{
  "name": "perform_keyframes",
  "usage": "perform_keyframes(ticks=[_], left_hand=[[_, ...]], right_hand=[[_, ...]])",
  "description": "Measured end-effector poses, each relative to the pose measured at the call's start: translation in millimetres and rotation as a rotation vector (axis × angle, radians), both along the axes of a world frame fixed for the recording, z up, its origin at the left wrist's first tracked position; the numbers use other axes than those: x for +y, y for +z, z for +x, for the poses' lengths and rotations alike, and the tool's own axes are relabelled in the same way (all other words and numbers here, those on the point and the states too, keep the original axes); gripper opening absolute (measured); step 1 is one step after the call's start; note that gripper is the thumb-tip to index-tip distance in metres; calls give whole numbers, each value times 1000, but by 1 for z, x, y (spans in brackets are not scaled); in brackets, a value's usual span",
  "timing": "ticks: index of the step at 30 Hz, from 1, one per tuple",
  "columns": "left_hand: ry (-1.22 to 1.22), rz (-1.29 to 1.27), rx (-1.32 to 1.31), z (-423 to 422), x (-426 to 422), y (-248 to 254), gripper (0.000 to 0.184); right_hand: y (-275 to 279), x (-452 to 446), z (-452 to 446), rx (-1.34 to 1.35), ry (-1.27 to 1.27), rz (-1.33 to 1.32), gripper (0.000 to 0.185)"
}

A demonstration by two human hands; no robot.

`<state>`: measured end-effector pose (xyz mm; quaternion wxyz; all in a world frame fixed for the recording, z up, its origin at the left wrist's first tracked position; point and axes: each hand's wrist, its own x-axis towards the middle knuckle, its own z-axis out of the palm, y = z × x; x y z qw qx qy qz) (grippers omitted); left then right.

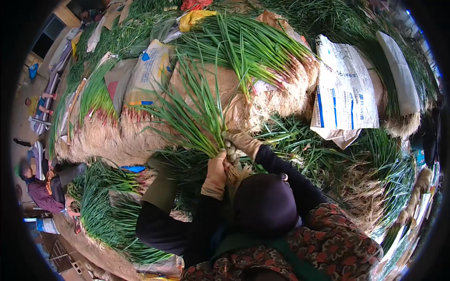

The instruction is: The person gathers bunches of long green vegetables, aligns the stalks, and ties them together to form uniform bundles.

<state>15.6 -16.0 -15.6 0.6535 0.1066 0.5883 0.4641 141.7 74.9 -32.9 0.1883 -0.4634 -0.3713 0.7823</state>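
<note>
Left hand [215,179]: clenched round green onion bunch [217,139], frame centre, fanning toward 11 o'clock | Right hand [244,142]: 1 o'clock from left, curled against bunch, full grip cannot be told | Risk: over-tight squeeze could bruise it; slack hold could spill it.

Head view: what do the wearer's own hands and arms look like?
The left hand and right hand appear to wear thin, wrinkled tan gloves, plain, with loose cuffs. Plain, very dark sleeves cover the forearms; a floral garment shows at the right shoulder.
</note>
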Motion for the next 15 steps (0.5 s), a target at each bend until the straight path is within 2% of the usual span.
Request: perform_keyframes(ticks=[1,4,6,8,9,12,13,14,15], left_hand=[[11,15,-2,-2,-1,3,26],[120,68,-7,-12,-14,-2,21],[226,97,-28,-8,-17,14,13],[286,96,-38,-8,-28,16,11],[226,46,-3,-10,-31,27,11],[90,34,-527,-37,-37,38,13],[99,69,-585,-45,-42,55,18],[155,109,-485,-45,-43,83,22],[216,143,-547,-49,-43,84,23]], right_hand=[[-8,3,-10,-47,-8,-9,38],[-98,-6,-25,-607,308,1854,25],[-80,-20,-23,-586,372,1109,25],[-63,-26,-17,-811,641,967,32],[-64,-41,-19,-857,386,1236,32],[-28,-28,0,-1003,324,756,32],[-39,-28,16,-939,323,892,29],[-44,-32,29,-719,535,706,28],[-48,-42,39,-488,735,505,27]])
